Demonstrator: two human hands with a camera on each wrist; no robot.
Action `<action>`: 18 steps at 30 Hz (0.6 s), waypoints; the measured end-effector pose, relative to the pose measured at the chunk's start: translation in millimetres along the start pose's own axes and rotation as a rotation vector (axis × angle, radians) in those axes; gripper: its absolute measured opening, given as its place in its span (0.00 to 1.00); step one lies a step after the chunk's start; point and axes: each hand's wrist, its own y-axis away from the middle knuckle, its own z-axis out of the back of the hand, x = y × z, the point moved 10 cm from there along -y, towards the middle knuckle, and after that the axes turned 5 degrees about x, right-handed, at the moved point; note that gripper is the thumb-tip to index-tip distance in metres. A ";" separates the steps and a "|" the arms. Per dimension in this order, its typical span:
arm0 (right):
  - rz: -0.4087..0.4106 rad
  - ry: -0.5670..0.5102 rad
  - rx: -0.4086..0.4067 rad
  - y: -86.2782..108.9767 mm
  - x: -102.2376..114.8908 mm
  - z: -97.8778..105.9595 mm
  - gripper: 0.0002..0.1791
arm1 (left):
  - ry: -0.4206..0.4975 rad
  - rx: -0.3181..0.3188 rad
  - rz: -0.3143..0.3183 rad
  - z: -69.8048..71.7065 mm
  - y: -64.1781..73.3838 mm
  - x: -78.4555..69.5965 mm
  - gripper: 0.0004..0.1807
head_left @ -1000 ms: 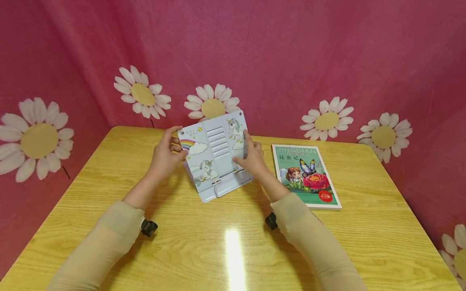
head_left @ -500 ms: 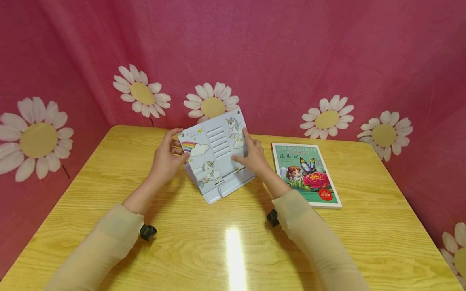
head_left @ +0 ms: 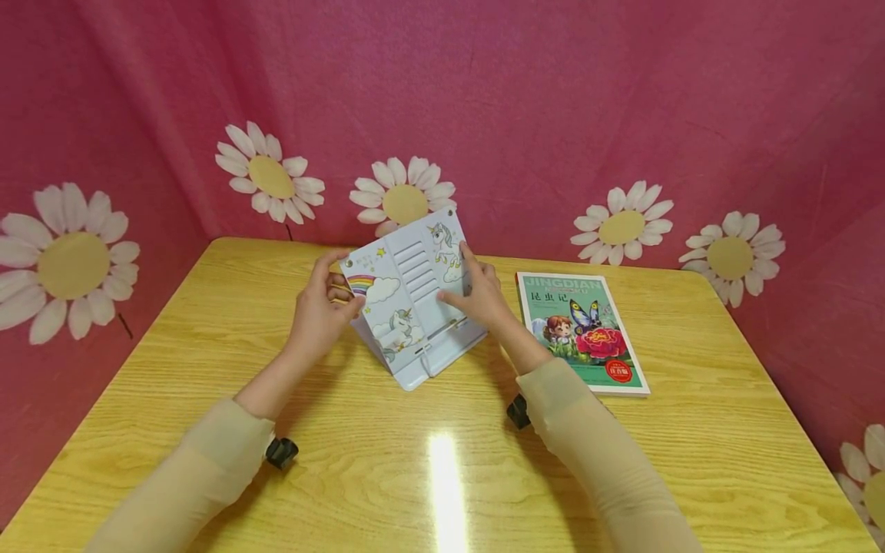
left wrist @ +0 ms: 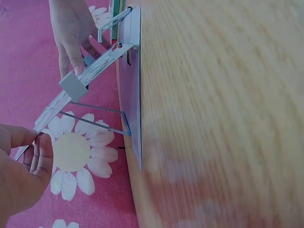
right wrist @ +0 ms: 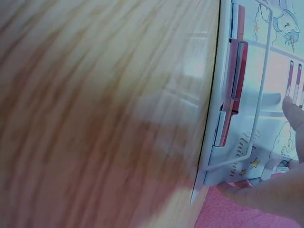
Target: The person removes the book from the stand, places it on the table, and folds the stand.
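Observation:
A white book stand (head_left: 427, 309) printed with unicorns, a rainbow and clouds stands on the table, turned at an angle. My left hand (head_left: 319, 315) pinches the upper left edge of its panel, thumb in front. At the right edge, my right hand (head_left: 489, 301) grips the panel with its thumb lying on the front by the slots. Seen from the side in the left wrist view, the panel leans up from a flat base (left wrist: 130, 99), with a thin wire prop (left wrist: 97, 123) between them. A wire page holder (right wrist: 261, 95) crosses the lower front in the right wrist view.
A green children's book (head_left: 577, 334) with a butterfly and a red flower on its cover lies to the right of the stand, beside my right forearm. Behind the wooden table (head_left: 359, 461) hangs a pink curtain (head_left: 512, 115) with white daisies.
The book stand has turned slightly counterclockwise in the head view, its lower left corner shifting right and toward me. Both hands keep hold of it; the book lies where it was.

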 end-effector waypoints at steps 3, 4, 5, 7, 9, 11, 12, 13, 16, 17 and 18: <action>-0.001 -0.003 -0.002 -1.2 -0.6 0.2 0.54 | -0.004 -0.007 0.005 -0.9 1.7 -0.8 0.38; -0.002 -0.003 0.000 -1.5 -0.9 -0.1 0.54 | -0.007 -0.008 0.008 -1.2 2.5 -0.8 0.38; -0.002 -0.007 0.003 -1.9 -1.1 -0.5 0.54 | -0.008 -0.008 0.011 -1.6 3.4 -0.9 0.38; -0.004 -0.006 0.007 -2.8 -1.6 -0.9 0.54 | -0.007 -0.005 0.015 -2.8 4.6 -0.9 0.38; -0.002 -0.008 0.009 -3.5 -1.6 -1.0 0.54 | -0.009 -0.003 0.010 -4.0 5.6 -1.8 0.38; 0.002 -0.008 0.010 -4.2 -1.4 -0.7 0.54 | -0.013 -0.003 0.001 -5.3 6.2 -2.2 0.38; 0.004 -0.008 0.010 -4.5 -1.2 -0.6 0.54 | -0.017 -0.005 -0.004 -5.7 6.5 -2.6 0.38; 0.006 -0.009 0.012 -4.7 -0.9 -0.6 0.55 | -0.024 -0.006 -0.010 -6.0 6.5 -2.7 0.38; 0.006 -0.015 0.017 -5.2 -0.9 -0.9 0.55 | -0.032 -0.009 -0.019 -7.0 7.6 -3.9 0.39; 0.004 -0.016 0.018 -5.3 -1.2 -1.1 0.55 | -0.035 -0.008 -0.020 -7.3 8.4 -4.6 0.39; 0.003 -0.018 0.019 -5.5 -1.4 -1.3 0.55 | -0.036 -0.008 -0.021 -7.6 9.0 -5.2 0.39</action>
